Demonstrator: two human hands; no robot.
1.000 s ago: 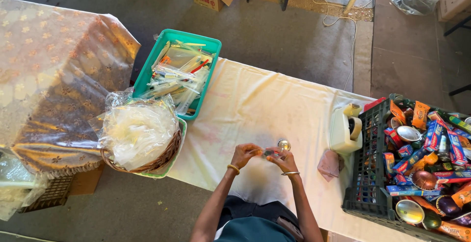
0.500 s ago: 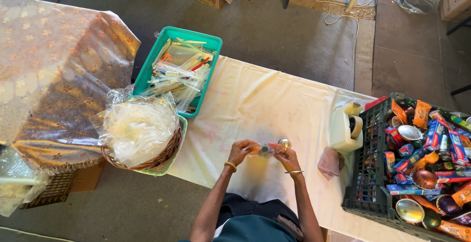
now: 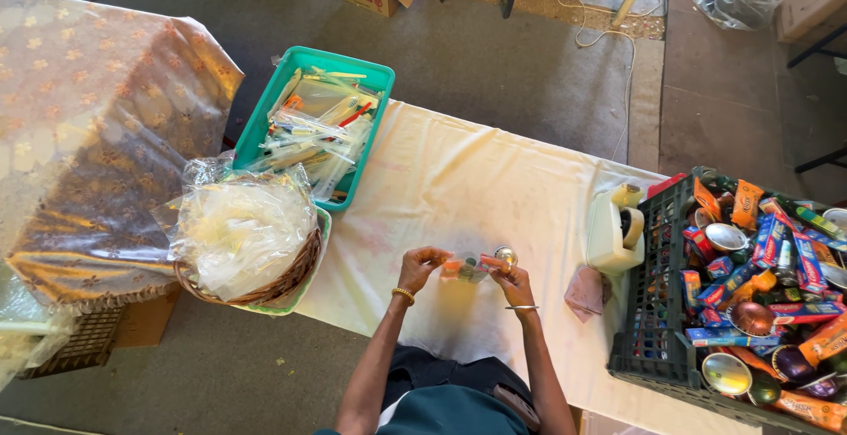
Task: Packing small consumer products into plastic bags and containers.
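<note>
From the head camera, looking straight down, a table draped in a cream cloth (image 3: 476, 179), lightly stained, runs across the view. Two bare hands meet over it near its front edge. The left hand (image 3: 418, 266) and the right hand (image 3: 512, 283) each pinch one end of a small clear packet (image 3: 466, 267), flat and crinkly, with orange and green bits inside; it hangs between the fingertips just above the cloth. A small shiny round metal piece (image 3: 505, 255) sits right beside the right fingers; whether it is touched I cannot tell. Each wrist wears one thin bangle.

One teal plastic tray (image 3: 265, 126), rectangular, holds a loose heap of clear filled packets. One round woven basket (image 3: 291, 278) carries a puffy mass of thin plastic bags. One pale, boxy tape dispenser (image 3: 610, 232) stands near one dark slatted crate (image 3: 655, 311) packed with glossy coloured boxes and metal bowls. A second table at left wears a gold patterned cover (image 3: 97, 135).
</note>
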